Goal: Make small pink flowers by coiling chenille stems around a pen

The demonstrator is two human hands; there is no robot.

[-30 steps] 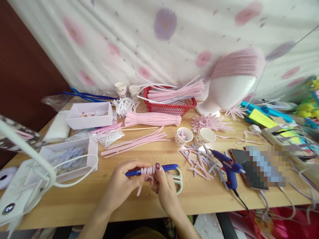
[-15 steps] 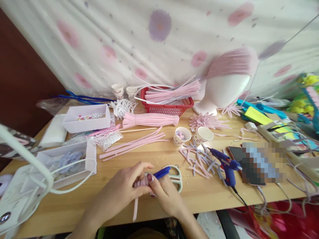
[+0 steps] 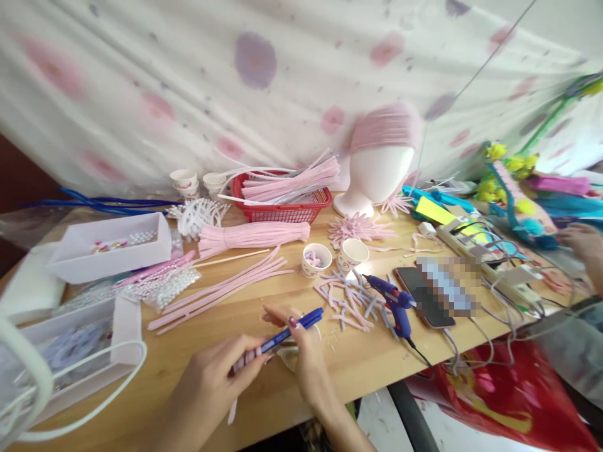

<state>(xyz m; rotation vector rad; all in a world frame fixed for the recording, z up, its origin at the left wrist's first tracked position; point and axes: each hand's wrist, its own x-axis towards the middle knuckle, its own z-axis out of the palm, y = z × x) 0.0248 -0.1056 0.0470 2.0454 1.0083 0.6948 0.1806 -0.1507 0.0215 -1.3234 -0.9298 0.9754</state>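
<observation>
My left hand [image 3: 211, 376] is closed around the lower part of a blue pen [image 3: 308, 319]. A pale pink pipe cleaner [image 3: 245, 360] is coiled round the pen at my fingers, and its loose end hangs below the hand. My right hand [image 3: 308, 358] is beside the pen's upper part, the thumb at the barrel and the other fingers stretched out to the left, somewhat blurred. Behind the right hand, scissors [image 3: 286, 359] with pale handles lie on the table, mostly hidden.
Ahead lie loose pink pipe cleaners [image 3: 226, 285], a pink bundle [image 3: 254, 236] and a red basket [image 3: 282, 212]. Cut pieces [image 3: 351, 301], paper cups [image 3: 354, 253], a blue glue gun [image 3: 396, 304] and a phone [image 3: 424, 295] are to the right. Another person's hand [image 3: 581, 242] shows far right.
The view has turned to the right. My hands have moved apart, the right fingers have straightened, and more of the blue pen shows. Another person's hand has come into view.
</observation>
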